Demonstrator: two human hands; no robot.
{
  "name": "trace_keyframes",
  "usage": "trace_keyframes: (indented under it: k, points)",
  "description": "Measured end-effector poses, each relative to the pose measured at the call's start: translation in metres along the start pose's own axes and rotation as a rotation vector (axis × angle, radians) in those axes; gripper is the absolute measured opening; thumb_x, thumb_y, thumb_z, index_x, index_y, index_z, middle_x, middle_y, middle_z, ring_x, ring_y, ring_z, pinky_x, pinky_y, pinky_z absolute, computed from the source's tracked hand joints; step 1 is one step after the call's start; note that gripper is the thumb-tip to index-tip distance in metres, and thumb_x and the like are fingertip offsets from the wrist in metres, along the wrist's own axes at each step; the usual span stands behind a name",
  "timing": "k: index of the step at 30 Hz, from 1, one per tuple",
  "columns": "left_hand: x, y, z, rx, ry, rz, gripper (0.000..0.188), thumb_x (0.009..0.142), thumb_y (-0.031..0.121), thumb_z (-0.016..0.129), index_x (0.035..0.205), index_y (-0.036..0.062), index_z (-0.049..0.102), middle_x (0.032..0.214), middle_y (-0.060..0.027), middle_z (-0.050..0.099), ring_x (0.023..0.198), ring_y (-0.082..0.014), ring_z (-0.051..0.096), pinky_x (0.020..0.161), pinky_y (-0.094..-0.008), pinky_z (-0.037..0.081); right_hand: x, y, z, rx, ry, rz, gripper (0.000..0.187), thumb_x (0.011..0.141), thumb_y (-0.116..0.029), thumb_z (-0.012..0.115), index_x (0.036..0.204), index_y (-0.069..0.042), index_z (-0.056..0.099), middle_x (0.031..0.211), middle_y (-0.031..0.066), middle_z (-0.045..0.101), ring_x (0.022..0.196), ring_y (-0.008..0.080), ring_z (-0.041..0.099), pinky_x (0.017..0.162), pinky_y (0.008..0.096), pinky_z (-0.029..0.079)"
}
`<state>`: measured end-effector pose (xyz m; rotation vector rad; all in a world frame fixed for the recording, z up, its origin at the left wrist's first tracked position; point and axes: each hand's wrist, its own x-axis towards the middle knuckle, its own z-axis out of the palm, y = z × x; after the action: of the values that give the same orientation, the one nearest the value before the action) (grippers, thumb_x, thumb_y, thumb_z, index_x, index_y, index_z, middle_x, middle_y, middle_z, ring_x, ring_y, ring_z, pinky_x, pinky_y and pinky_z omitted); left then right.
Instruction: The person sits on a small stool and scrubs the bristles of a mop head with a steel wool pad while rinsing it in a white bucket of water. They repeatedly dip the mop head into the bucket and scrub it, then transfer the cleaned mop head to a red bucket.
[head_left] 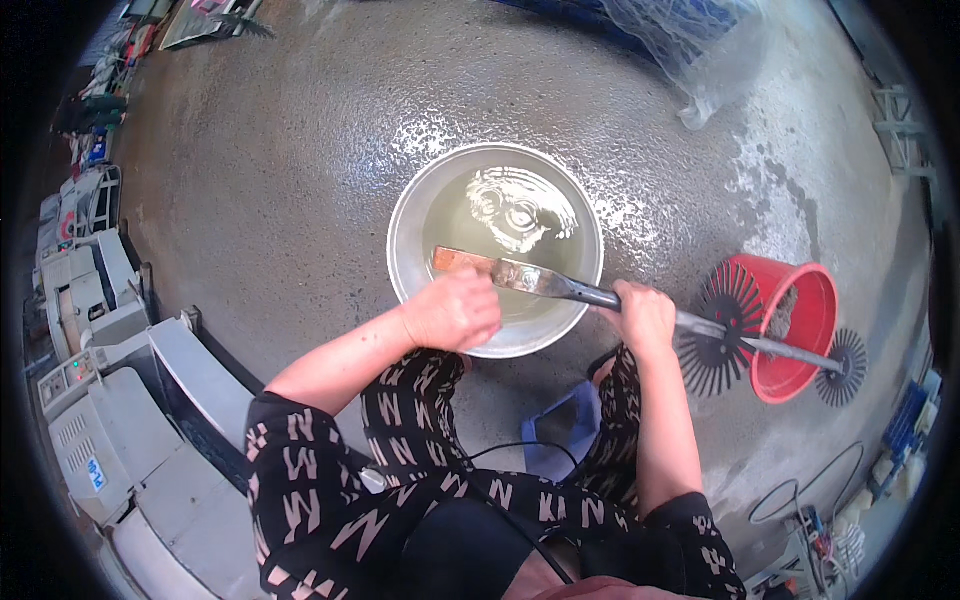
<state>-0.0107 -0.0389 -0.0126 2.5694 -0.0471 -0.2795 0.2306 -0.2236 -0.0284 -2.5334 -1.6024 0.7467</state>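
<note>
The long tool point(575, 289) is seemingly steadied above the basin point(409, 225), gripped by the right hand point(645, 314), while the left hand point(455, 308) is curled at its reddish end point(450, 258), whether gripping cannot be told, and level support seems needed next.

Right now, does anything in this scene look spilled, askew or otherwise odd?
The concrete floor looks wet, with glossy patches beside the metal basin; whether that's a spill, I can't tell. Toward the upper right, crumpled translucent sheeting looks untidy.
</note>
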Motion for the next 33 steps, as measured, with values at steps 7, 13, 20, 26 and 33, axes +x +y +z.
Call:
trace_keyframes:
  k: [7,13,20,26,33]
  points:
    - [0.049,-0.115,0.13,0.201,-0.088,-0.15,0.068,0.076,0.03,0.066,0.137,0.0117,0.042,0.126,-0.0193,0.053,0.118,-0.0314,0.051,0.096,-0.0444,0.042,0.001,-0.002,0.006,-0.105,0.066,-0.021,0.016,0.069,-0.017,0.069,0.071,-0.007,0.056,0.07,0.0104,0.063,0.066,0.0305,0.064,0.063,0.041,0.051]
    - [0.116,-0.138,0.179,-0.177,-0.305,-0.69,0.071,0.073,0.031,0.068,0.136,0.0112,0.043,0.126,-0.0196,0.054,0.115,-0.031,0.053,0.095,-0.0429,0.043,-0.002,-0.003,0.015,-0.128,0.195,-0.009,0.017,0.068,-0.017,0.069,0.07,-0.007,0.055,0.068,0.0112,0.062,0.065,0.0302,0.064,0.064,0.0412,0.049]
    - [0.13,-0.124,0.192,-0.296,-0.398,-0.831,0.074,0.069,0.032,0.07,0.135,0.0105,0.044,0.125,-0.02,0.055,0.113,-0.0305,0.055,0.094,-0.0411,0.045,0.001,0.0,0.02,-0.147,0.236,-0.056,0.018,0.067,-0.016,0.07,0.069,-0.007,0.054,0.067,0.0107,0.062,0.063,0.0295,0.064,0.062,0.0406,0.049]
    - [0.126,-0.094,0.171,-0.391,-0.466,-0.905,0.077,0.066,0.033,0.072,0.135,0.01,0.045,0.124,-0.0203,0.056,0.111,-0.03,0.057,0.093,-0.0396,0.046,-0.002,0.003,0.019,-0.097,0.224,-0.088,0.021,0.069,-0.019,0.073,0.074,-0.007,0.056,0.068,0.0112,0.064,0.065,0.0297,0.065,0.063,0.041,0.05]
    - [0.094,-0.038,0.121,-0.533,-0.591,-0.971,0.081,0.062,0.034,0.074,0.134,0.0093,0.046,0.123,-0.0207,0.057,0.108,-0.0296,0.059,0.092,-0.0378,0.047,-0.006,-0.006,0.003,-0.108,0.151,-0.075,0.018,0.073,-0.021,0.07,0.079,-0.008,0.06,0.073,0.0124,0.067,0.068,0.0295,0.067,0.062,0.0399,0.053]
